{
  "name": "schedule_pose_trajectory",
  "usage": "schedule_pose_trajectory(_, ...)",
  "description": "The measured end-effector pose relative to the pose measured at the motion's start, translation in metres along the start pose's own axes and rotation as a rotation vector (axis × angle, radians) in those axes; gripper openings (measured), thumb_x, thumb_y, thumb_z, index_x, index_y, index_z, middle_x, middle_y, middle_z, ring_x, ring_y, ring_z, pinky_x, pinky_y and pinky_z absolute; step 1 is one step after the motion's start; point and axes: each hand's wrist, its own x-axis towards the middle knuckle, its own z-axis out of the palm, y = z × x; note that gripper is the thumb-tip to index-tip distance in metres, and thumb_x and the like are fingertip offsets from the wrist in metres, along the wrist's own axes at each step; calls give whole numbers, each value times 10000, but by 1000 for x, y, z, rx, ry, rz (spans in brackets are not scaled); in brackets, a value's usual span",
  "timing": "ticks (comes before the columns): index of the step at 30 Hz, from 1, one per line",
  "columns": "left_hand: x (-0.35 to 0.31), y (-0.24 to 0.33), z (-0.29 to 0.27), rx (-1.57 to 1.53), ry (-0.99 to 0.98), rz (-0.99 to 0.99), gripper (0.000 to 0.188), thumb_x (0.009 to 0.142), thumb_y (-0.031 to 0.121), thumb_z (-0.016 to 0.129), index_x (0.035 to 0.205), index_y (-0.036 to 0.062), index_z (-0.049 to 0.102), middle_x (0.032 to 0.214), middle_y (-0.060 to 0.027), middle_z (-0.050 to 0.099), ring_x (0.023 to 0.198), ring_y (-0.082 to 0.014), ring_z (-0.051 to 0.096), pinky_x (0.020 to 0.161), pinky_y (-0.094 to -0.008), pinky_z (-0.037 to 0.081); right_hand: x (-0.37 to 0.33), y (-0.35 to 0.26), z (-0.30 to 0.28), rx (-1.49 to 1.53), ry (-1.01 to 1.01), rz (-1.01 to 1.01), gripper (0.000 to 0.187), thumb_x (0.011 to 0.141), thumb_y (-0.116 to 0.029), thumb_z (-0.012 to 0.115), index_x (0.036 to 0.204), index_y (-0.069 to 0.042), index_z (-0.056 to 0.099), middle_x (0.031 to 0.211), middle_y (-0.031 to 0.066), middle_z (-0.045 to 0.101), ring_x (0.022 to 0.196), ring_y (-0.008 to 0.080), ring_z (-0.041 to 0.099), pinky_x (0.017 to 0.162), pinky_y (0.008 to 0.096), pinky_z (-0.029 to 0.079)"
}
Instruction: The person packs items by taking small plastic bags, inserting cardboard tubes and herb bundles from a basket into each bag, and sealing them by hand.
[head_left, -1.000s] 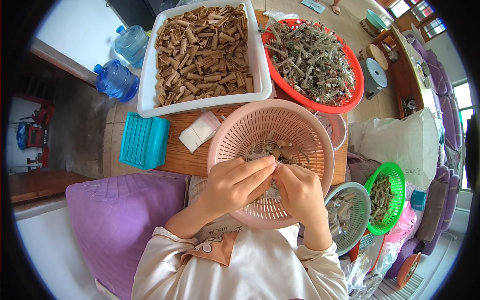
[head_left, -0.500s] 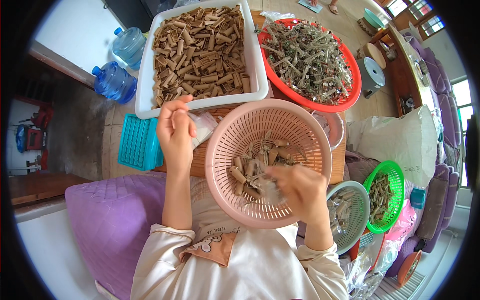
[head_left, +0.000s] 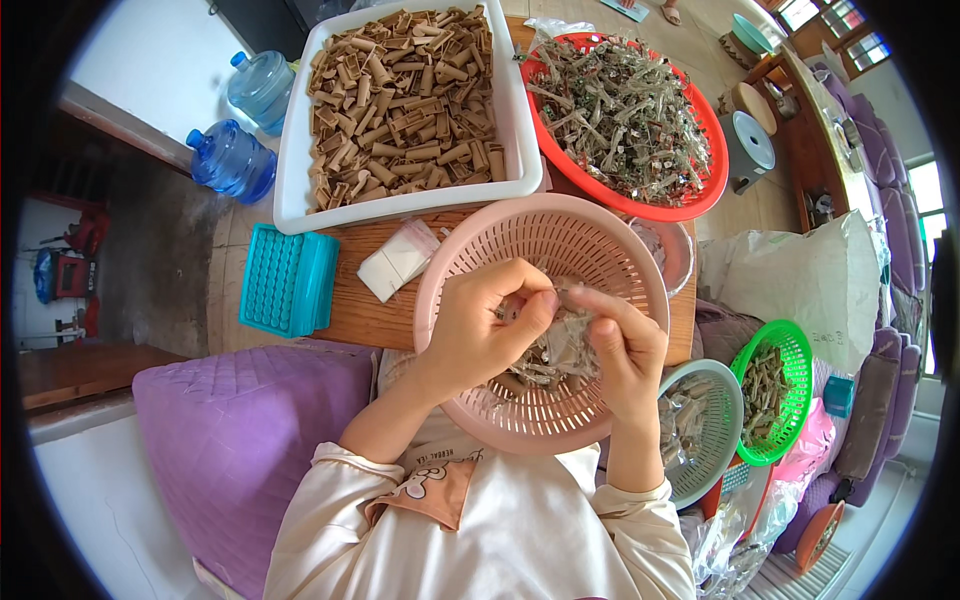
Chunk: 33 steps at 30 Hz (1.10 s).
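Over the pink slotted basket (head_left: 455, 265) my two hands come together, fingertips close to each other. My left hand (head_left: 490, 318) is closed in a pinch, thumb against forefinger, at the top edge of a small clear plastic bag (head_left: 570, 345). Facing it, my right hand (head_left: 628, 345) is closed at the other side of the bag, its forefinger stretched toward the left thumb. A tiny dark spot shows between the fingertips, too small to name. Below, brown half-tube pieces and clear packets lie in the basket, partly hidden by my hands.
Beyond the basket stand a white tray (head_left: 283, 190) of brown half-tube pieces and a red basket (head_left: 722, 165) heaped with clear packets. Left are a teal ridged tray (head_left: 285, 282) and a stack of small bags (head_left: 398, 262). Grey (head_left: 735, 440) and green baskets (head_left: 803, 365) hold packets at right.
My left hand has come from beside the white tray to the right, over the pink basket, and now pinches. My right hand has risen from the basket's contents to meet it.
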Motion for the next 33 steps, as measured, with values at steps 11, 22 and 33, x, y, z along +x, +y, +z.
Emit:
schedule_pose_trajectory(11,2,-22,2,809,139,1139,257,623,44,680,861,73,589,800,-18,506,713,-154,556,543,-254,483,-20,25,8,1287,48,172,243,830,-180,515,643,-81,394,673,27,400,620,110,453,504,220,339)
schedule_pose_trajectory(22,33,-17,-111,994,405,345,126,797,88,577,911,35,567,837,-103,582,745,-246,578,647,-321,470,-164,77,-168,-1392,527,599,635,662,-52,655,1221,-130,364,1036,187,404,889,380,492,756,443,409)
schedule_pose_trajectory(33,-2,-39,-86,415,-66,-84,178,806,129,612,908,-14,582,777,-62,613,714,-86,552,668,-224,449,-12,35,-27,-691,-179,156,302,757,-71,591,1052,-37,533,826,153,590,709,310,577,638,385,460)
